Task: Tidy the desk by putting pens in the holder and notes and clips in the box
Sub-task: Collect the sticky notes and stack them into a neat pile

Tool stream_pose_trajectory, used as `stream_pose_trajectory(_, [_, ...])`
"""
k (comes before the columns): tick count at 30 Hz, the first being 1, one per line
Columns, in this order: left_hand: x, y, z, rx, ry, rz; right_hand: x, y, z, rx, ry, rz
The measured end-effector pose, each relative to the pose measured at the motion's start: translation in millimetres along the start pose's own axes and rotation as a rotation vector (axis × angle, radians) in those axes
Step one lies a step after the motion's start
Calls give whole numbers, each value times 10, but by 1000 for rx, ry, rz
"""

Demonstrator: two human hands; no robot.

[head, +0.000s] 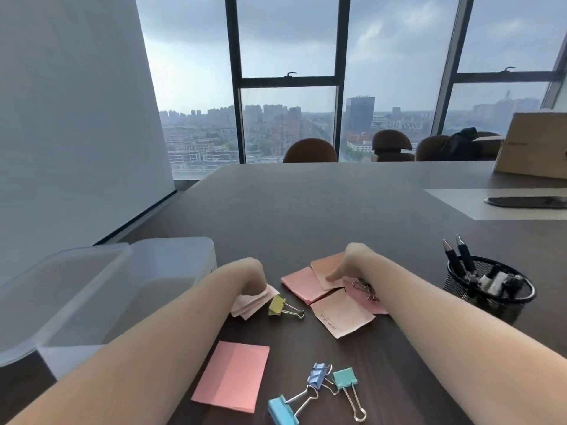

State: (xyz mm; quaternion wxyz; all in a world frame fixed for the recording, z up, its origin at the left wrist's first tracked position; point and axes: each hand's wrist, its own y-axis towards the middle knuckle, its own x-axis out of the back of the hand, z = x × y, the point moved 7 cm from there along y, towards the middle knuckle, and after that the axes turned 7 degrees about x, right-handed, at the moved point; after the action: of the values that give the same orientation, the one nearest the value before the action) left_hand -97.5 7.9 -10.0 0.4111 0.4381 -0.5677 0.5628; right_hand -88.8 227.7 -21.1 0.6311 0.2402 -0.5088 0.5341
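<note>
My left hand (250,277) is closed on a small stack of pale pink notes (250,305), next to a yellow binder clip (277,305). My right hand (346,265) presses its fingers on overlapping pink notes (302,285) in the middle of the desk; whether it grips one I cannot tell. A metal clip (366,289) lies just beside that hand. Another pink note (340,314) sits nearer me, and a larger one (231,375) lies at the front. Purple, teal and blue binder clips (319,374) cluster at the front edge. The clear plastic box (92,289) stands at left. The black mesh pen holder (487,289) holds several pens at right.
The dark desk (322,210) stretches far ahead. A cardboard box (534,145) and a dark flat object (527,201) sit at the far right. Brown chairs (310,151) line the far edge before the windows. A white wall runs along the left.
</note>
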Motion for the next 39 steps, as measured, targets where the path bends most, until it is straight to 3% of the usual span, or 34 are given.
stream_pose_trajectory(6, [-26,42,65,27,79,45,13,-2,-150,-24,142,-123])
stream_pose_trajectory(10, [-72,57,74,43,219,71,168,-42,-137,77,368,-245])
stream_pose_trajectory(15, [-56,-29,124,145,149,36,402,-137,5,181,494,-336])
stream_pose_trajectory(19, [26,-102,101,114,-21,-9,367,-215,160,233,559,-265])
stream_pose_trajectory(24, [206,-87,86,78,-173,-99,151,-238,351,235,404,-123])
stream_pose_trajectory(39, [-157,-173,-28,12,-360,179,-209,-235,525,213,-23,17])
